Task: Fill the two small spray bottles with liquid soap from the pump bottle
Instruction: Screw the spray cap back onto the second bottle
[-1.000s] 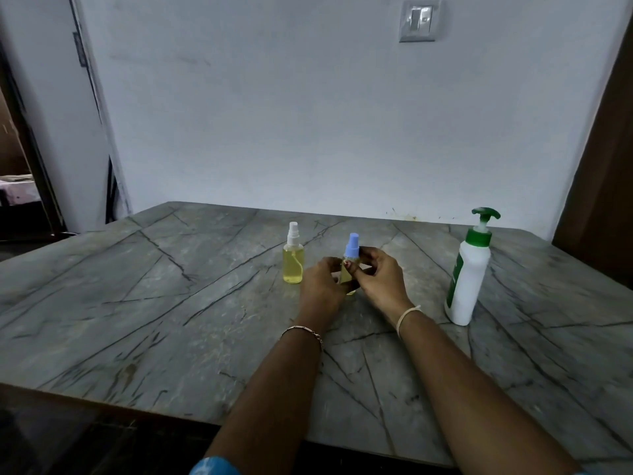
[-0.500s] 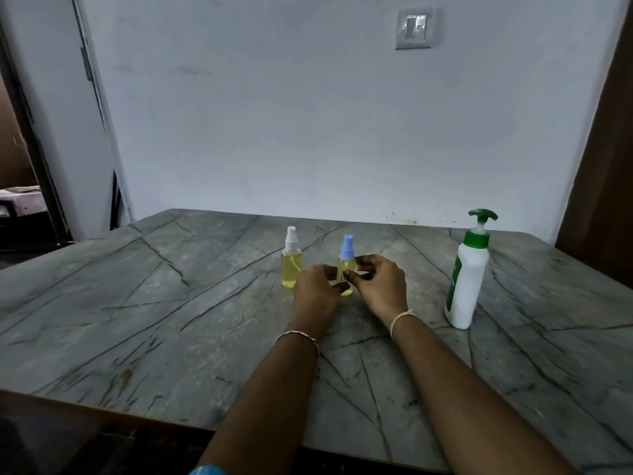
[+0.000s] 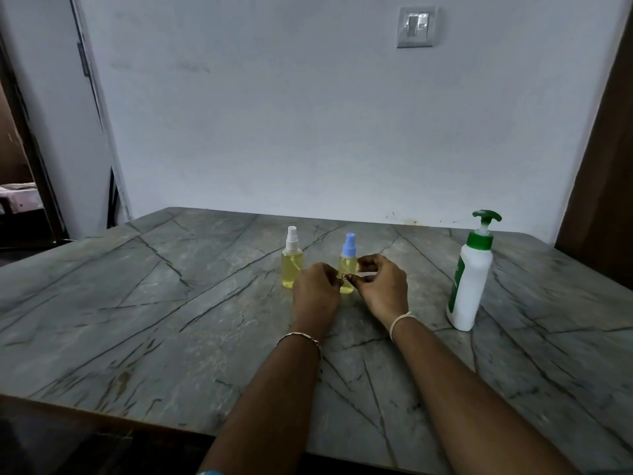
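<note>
Two small clear spray bottles stand upright on the grey marble table (image 3: 144, 303), both holding yellow liquid. The white-capped spray bottle (image 3: 292, 258) is on the left, free of my hands. Right beside it, the blue-capped spray bottle (image 3: 348, 260) rests on the table between my hands. My left hand (image 3: 315, 293) curls against its left side and my right hand (image 3: 382, 286) against its right, with thumb tips meeting in front of its lower body. The white pump bottle (image 3: 470, 279) with a green pump head stands untouched at the right.
A pale wall rises right behind the table's far edge, with a light switch (image 3: 415, 26) high up. A doorway (image 3: 20, 186) opens on the left and dark wood (image 3: 603, 186) borders the right. The table's near edge runs along the bottom left.
The blue-capped bottle was held tilted just above the table a second ago; it now stands upright on the surface, with both hands still around it. The view has tilted slightly upward.
</note>
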Tool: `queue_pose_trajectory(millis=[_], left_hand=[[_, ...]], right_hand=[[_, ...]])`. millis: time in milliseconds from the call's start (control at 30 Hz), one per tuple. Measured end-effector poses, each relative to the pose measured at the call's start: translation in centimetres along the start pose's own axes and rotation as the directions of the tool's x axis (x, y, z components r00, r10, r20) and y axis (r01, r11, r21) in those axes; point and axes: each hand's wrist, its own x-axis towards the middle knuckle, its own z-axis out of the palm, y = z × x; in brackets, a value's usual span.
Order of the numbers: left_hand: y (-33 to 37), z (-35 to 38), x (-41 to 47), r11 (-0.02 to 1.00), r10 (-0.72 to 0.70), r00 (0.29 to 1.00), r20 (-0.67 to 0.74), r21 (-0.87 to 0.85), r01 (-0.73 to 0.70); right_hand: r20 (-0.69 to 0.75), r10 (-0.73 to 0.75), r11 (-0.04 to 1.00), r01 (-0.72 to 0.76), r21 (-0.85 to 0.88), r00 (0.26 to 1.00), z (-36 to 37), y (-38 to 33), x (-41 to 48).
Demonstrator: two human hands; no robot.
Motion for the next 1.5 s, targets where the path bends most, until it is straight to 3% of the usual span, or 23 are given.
queue_pose_trajectory(millis=[500,667,867,1167,1267,1500], left_hand=[[0.0,0.1,0.2,1.000,0.008,0.998,0.062,0.017,-0.009],[0.8,-0.5,-0.2,1.000,0.018,1.000,-0.023,0.012,-0.017],[1.3,-2.7,0.1,0.992,-0.083,0.981,-0.173,-0.113,0.064],[-1.7,-7.3,1.4,0.916,-0.327,0.915,-0.236,-0.316,0.246],[-3.1,-8.0,1.9,0.910,-0.347,0.925,-0.158,-0.294,0.291],[-4.2,-7.8,3.7,0.926,-0.265,0.947,0.183,-0.224,0.303]], right_hand=[[0.020,0.025,0.999,-0.026,0.042,0.999,0.3,0.4,0.3],[-0.022,-0.019,1.000,0.019,-0.006,1.000,-0.2,-0.1,-0.1],[-0.004,-0.043,0.998,0.043,-0.045,0.999,-1.0,-0.4,0.0],[-0.057,-0.051,0.990,0.043,-0.133,0.997,-2.0,-1.6,-0.3],[-0.078,-0.183,0.970,0.167,-0.174,0.980,-1.3,-2.7,-0.7],[-0.010,-0.433,0.900,0.432,-0.050,0.901,3.1,-5.8,-0.6]])
